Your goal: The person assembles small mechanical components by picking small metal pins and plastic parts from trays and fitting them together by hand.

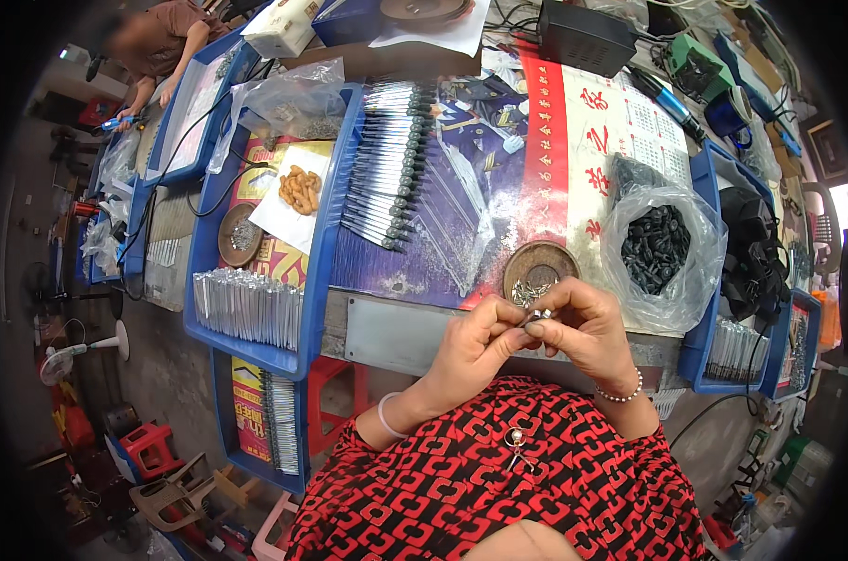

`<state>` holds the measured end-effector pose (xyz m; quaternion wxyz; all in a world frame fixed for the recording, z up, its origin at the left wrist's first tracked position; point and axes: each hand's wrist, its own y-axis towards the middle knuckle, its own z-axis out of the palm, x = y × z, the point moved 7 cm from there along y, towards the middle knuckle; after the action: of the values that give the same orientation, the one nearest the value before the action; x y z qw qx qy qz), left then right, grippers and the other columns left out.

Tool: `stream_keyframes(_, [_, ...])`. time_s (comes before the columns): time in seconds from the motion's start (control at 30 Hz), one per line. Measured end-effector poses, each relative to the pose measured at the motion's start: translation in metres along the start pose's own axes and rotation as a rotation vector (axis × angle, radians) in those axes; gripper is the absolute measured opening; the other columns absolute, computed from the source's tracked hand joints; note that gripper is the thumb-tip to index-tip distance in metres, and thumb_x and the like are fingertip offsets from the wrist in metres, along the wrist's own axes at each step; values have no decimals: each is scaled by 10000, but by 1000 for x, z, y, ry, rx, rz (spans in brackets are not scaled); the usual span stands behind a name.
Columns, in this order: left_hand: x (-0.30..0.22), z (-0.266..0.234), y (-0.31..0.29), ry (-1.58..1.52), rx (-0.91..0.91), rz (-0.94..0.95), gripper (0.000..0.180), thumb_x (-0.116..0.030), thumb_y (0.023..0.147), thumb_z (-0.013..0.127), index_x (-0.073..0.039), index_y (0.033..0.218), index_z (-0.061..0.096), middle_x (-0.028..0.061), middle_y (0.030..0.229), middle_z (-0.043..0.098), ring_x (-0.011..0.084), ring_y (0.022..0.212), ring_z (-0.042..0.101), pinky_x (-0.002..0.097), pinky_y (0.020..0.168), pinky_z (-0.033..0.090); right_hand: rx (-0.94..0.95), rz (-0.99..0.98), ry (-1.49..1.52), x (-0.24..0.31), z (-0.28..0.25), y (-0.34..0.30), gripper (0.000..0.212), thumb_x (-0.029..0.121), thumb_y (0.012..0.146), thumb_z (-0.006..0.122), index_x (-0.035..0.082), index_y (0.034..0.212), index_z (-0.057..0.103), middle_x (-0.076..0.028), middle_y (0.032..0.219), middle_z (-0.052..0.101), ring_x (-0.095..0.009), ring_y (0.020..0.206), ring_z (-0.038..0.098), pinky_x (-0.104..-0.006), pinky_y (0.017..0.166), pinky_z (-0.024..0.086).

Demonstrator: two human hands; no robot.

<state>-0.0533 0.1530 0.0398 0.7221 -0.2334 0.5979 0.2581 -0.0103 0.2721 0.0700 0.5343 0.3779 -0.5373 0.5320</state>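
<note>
My left hand (475, 351) and my right hand (588, 341) meet at the table's near edge, fingertips pinched together. Between them is a small shiny metal piece (540, 316), partly hidden by the fingers; its exact kind does not show. Just beyond the fingers sits a round brown dish (542, 251) holding small silvery metal parts (525, 292). To the right, a clear plastic bag (620, 299) lies open around many small black parts (658, 248). At the left of the table, thin metal rods with dark ends (382, 173) lie side by side in a long row.
A blue tray (323, 290) at left holds upright silvery strips (248, 309), a small dish (240, 234) and brown food pieces on paper (300, 190). Another blue tray (709, 196) stands right, with black items. A black box (588, 35) is at the back. Another person (167, 42) works far left.
</note>
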Motion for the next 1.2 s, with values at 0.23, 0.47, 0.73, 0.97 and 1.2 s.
stream_keyframes(0.23, [0, 2, -1, -67, 74, -114, 113, -40, 915, 486, 35, 992, 453, 124, 956, 589, 171, 902, 613, 275, 812, 509, -79, -50, -130, 4, 0, -1, 118, 75, 791, 670, 11, 819, 575, 0, 674, 585, -45, 566, 547, -190, 489, 424])
stream_keyframes(0.47, [-4, -1, -3, -120, 30, -75, 111, -46, 917, 487, 29, 993, 459, 102, 948, 594, 146, 883, 606, 255, 794, 506, -48, -69, -210, 8, 5, 0, 117, 66, 792, 663, -6, 850, 591, -39, 701, 619, -65, 599, 592, -197, 513, 452])
stream_keyframes(0.73, [-4, -3, -5, -77, 25, -58, 99, -58, 913, 504, 16, 967, 467, 80, 906, 601, 108, 849, 594, 230, 755, 498, -40, -188, -345, 18, 10, -1, 125, 74, 794, 659, -13, 835, 580, -56, 665, 594, -85, 550, 556, -220, 496, 428])
stream_keyframes(0.97, [-20, -5, 2, 54, -18, 5, 123, -88, 893, 549, 8, 867, 478, 91, 746, 662, 112, 729, 642, 222, 637, 504, -64, -157, -322, 13, 10, 2, 123, 85, 793, 653, -9, 808, 575, -42, 626, 571, -76, 535, 533, -220, 481, 406])
stream_keyframes(1.2, [-16, -3, 0, 16, 5, -18, 117, -78, 893, 546, 13, 879, 472, 83, 750, 658, 100, 744, 633, 222, 637, 502, -100, -139, -237, 6, 8, 2, 116, 75, 780, 658, 7, 763, 565, -3, 610, 554, -37, 530, 508, -208, 458, 380])
